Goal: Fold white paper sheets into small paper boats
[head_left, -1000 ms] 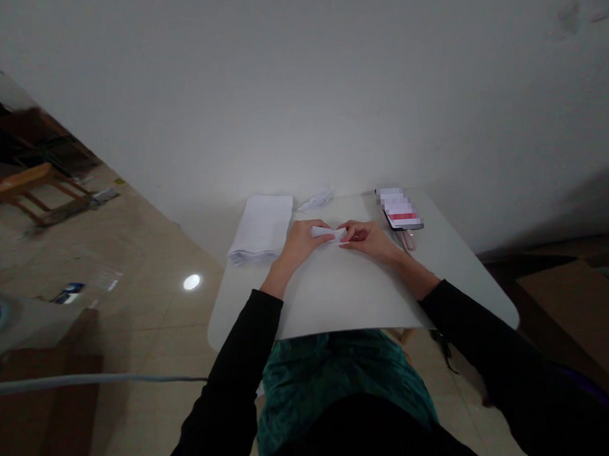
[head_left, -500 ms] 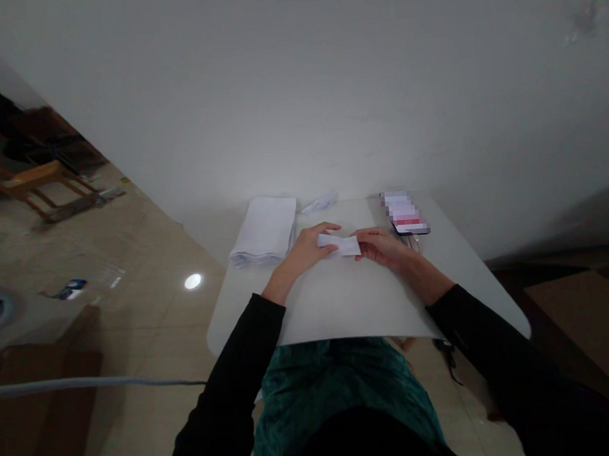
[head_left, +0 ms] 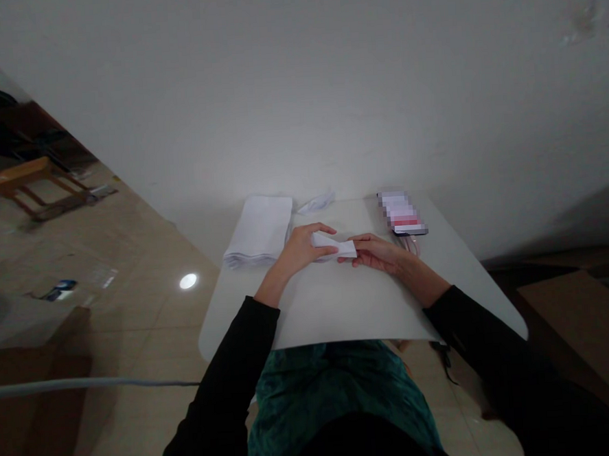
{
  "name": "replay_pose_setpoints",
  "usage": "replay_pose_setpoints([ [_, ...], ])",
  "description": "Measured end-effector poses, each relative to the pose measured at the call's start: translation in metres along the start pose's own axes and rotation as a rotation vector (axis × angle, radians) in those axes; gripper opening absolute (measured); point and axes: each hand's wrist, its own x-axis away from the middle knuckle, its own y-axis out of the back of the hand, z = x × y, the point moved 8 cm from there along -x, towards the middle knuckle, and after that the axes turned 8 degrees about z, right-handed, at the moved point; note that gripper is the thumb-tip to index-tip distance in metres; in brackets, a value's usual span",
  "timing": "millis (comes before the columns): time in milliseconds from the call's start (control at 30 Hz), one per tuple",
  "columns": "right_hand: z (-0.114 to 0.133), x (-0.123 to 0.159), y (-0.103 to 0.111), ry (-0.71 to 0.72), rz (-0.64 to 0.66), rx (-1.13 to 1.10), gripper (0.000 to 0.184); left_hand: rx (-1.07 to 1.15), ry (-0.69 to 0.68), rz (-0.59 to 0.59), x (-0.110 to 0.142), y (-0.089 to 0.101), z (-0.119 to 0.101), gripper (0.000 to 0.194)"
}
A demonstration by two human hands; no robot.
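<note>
A small folded paper [head_left: 345, 248] is between 2 hands, above the table [head_left: 335, 312]. The left hand [head_left: 304, 245] pinches its left end. The right hand [head_left: 378, 252] touches its right end; I can't tell if it pinches. Far left lies a paper pile [head_left: 261, 225].

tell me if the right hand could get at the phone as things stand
Probably yes: the phone lies close beyond the right hand with nothing covering it, though that hand's fingers are at the paper strip.
</note>
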Motion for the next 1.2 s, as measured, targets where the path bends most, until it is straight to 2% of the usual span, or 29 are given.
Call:
replay_pose_setpoints([
  [167,-0.002,-0.001,0.003,0.009,-0.030,-0.005,0.027,-0.049,-0.036,-0.040,0.001,0.005,-0.003,0.047],
  [333,0.000,-0.002,0.004,0.052,-0.064,0.068,0.029,-0.082,-0.033,-0.025,0.000,0.005,-0.005,0.043],
  [567,0.014,-0.002,0.014,0.193,-0.214,0.392,0.030,-0.072,-0.008,-0.039,0.001,0.008,-0.007,0.038],
  [700,0.027,0.003,0.004,0.270,-0.208,0.484,0.033,-0.057,-0.003,-0.057,0.002,0.011,-0.009,0.036],
  [900,0.035,0.008,-0.003,0.295,-0.253,0.559,0.036,-0.041,-0.028,-0.055,0.002,0.010,-0.014,0.033],
  [1100,0.042,0.010,-0.006,0.334,-0.244,0.496,0.039,-0.036,-0.046,-0.056,0.002,0.008,-0.013,0.035],
  [1200,0.040,0.009,-0.009,0.322,-0.194,0.525,0.032,-0.043,-0.068,-0.065,0.002,0.007,-0.013,0.034],
])
